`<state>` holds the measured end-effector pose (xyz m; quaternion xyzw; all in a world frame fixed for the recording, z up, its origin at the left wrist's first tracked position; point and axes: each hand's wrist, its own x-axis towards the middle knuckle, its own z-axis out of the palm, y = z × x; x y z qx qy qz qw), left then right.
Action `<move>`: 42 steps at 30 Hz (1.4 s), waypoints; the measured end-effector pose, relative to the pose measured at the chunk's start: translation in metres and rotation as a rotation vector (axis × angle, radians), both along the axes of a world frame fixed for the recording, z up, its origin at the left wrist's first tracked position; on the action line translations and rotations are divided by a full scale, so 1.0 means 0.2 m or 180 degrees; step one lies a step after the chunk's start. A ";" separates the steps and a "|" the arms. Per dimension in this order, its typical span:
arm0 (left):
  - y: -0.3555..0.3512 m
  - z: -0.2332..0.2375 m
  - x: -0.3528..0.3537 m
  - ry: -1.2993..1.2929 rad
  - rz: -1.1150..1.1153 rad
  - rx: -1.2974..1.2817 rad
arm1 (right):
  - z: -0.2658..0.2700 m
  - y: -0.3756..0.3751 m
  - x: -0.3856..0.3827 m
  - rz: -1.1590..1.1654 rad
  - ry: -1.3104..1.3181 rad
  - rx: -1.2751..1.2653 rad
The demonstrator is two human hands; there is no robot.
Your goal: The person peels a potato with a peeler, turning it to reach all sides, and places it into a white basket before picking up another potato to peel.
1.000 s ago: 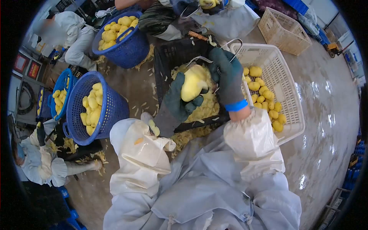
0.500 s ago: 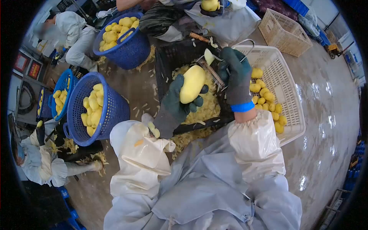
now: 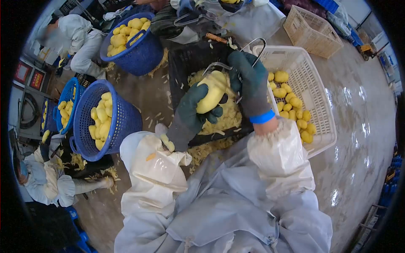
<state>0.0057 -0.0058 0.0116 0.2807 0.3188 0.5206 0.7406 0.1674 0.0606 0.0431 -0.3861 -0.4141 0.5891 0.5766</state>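
My left hand [image 3: 190, 113], in a dark green coated glove, is closed around a peeled yellow potato [image 3: 212, 93]. In my gloved right hand [image 3: 249, 80], the fingers are wrapped round a metal peeler [image 3: 218, 65] with a bent wire frame. The peeler's front end is at the far end of the potato; whether its blade touches the skin I cannot make out. Below both hands lies a black crate [image 3: 179, 63] holding a heap of potato peelings [image 3: 228, 118]. Right of my right hand stands a white crate [image 3: 322, 114] with several potatoes [image 3: 295, 102].
Blue baskets of peeled potatoes [image 3: 126, 122] [image 3: 147, 50] stand to the left, with a lighter blue basket [image 3: 71, 92] beyond. Co-workers sit at left [image 3: 46, 175] and upper left [image 3: 84, 38]; another is across from me. A beige crate [image 3: 314, 31] stands upper right on wet floor [image 3: 354, 126].
My right hand has moved slightly left and turned, bringing the peeler onto or close over the potato's far end. The potato has tilted a little in my left hand.
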 end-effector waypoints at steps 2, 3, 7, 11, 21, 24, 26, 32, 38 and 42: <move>-0.01 0.00 -0.01 -0.0032 -0.0074 -0.0099 | -0.16 0.15 0.03 -0.0818 0.0118 0.0274; -0.01 0.01 -0.02 -0.0289 -0.0132 -0.0200 | -0.15 0.16 0.09 -0.0779 0.0405 0.0078; -0.04 0.01 0.00 0.0066 0.0364 -0.0245 | 0.08 -0.08 -0.05 -0.0186 -0.0127 -0.0111; -0.02 0.00 -0.03 -0.0087 0.0195 -0.0342 | -0.09 0.11 -0.01 -0.0835 0.0124 0.0312; -0.02 0.10 0.03 -0.0643 0.0059 -0.0392 | -0.15 0.20 0.09 -0.0365 0.1160 -0.0564; 0.01 0.06 -0.01 -0.0929 -0.0086 -0.0563 | 0.07 0.00 0.02 0.0365 0.0705 -0.0480; 0.00 0.00 -0.04 -0.1142 -0.0491 -0.0564 | -0.05 0.05 0.02 0.0309 0.0477 -0.0440; 0.02 0.04 -0.01 -0.1235 -0.0450 -0.0482 | 0.10 -0.03 -0.01 0.0259 0.0494 -0.0238; 0.03 0.03 -0.03 -0.1607 -0.0637 -0.0503 | 0.02 0.05 0.03 -0.0354 0.0944 -0.0189; -0.01 -0.06 -0.05 -0.0519 -0.0199 -0.0502 | -0.04 -0.02 -0.06 -0.0014 -0.0292 0.0238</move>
